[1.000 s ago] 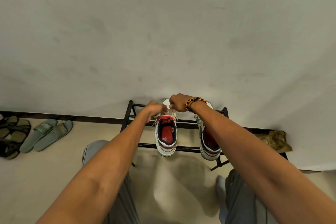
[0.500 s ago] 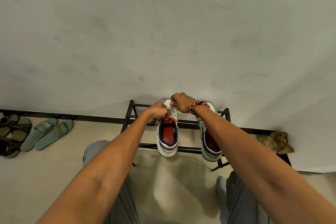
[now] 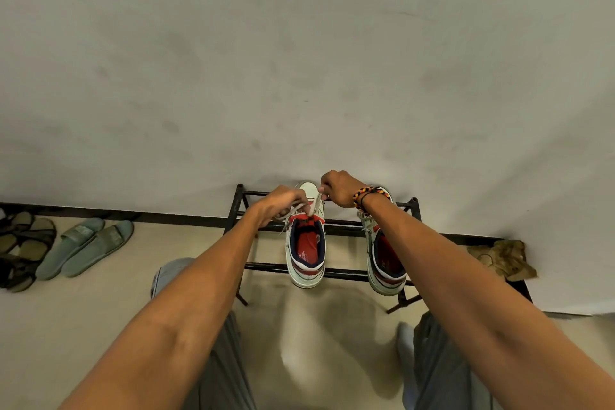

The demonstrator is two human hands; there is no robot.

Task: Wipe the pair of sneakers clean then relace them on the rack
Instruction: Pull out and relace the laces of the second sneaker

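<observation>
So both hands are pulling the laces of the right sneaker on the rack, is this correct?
Not quite. In the head view the left hand and right hand pull the laces of the left sneaker, not the right sneaker. Both sneakers do sit on the rack.

White print on the left sneaker's red insole (image 3: 307, 245) is too small to read.

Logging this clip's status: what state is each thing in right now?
Left sneaker: on rack, lace being worked.
Right sneaker: on rack, untouched.
Lace: pulled by both hands.
Left hand: pinching lace.
Right hand: gripping lace.
Rack: standing against wall.
</observation>
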